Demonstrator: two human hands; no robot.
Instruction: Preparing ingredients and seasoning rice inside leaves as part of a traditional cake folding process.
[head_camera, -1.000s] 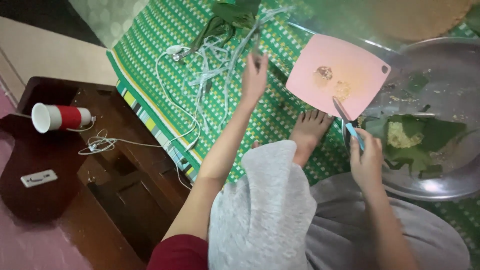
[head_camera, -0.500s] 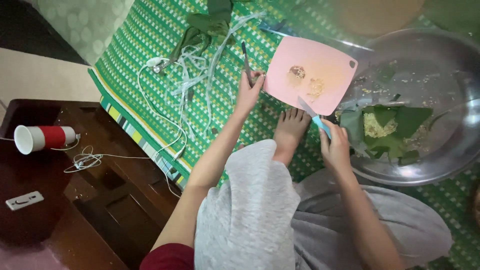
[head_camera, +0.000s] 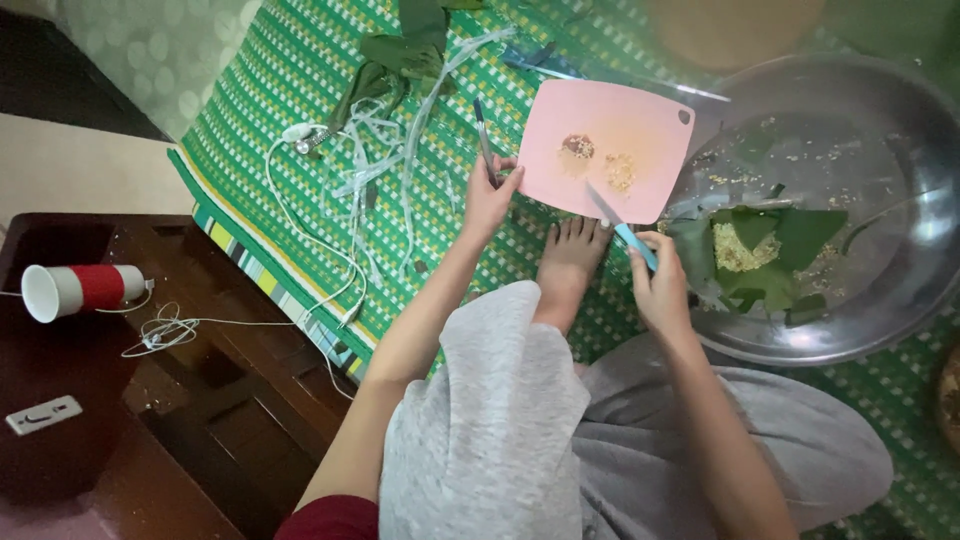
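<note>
- left hand (head_camera: 488, 195) is pinched on a thin dark stick (head_camera: 484, 140) right at the left edge of the pink board (head_camera: 610, 150)
- right hand (head_camera: 660, 285) is wrapped round the blue handle of a knife (head_camera: 620, 225), blade tip lying over the board's near edge
- board sits on the green mat (head_camera: 300, 90), partly overlapping the rim of the metal basin (head_camera: 850, 330) (two little piles of grainy stuff on it, can't tell what)
- basin holds folded green leaves (head_camera: 770, 250) with some rice-like filling
- bare foot (head_camera: 570, 260) just below the board
- pale strips (head_camera: 400, 150) and more leaves left of the stick
- red cup (head_camera: 75, 290) lies tipped on the dark wooden surface (head_camera: 150, 420), well apart
</note>
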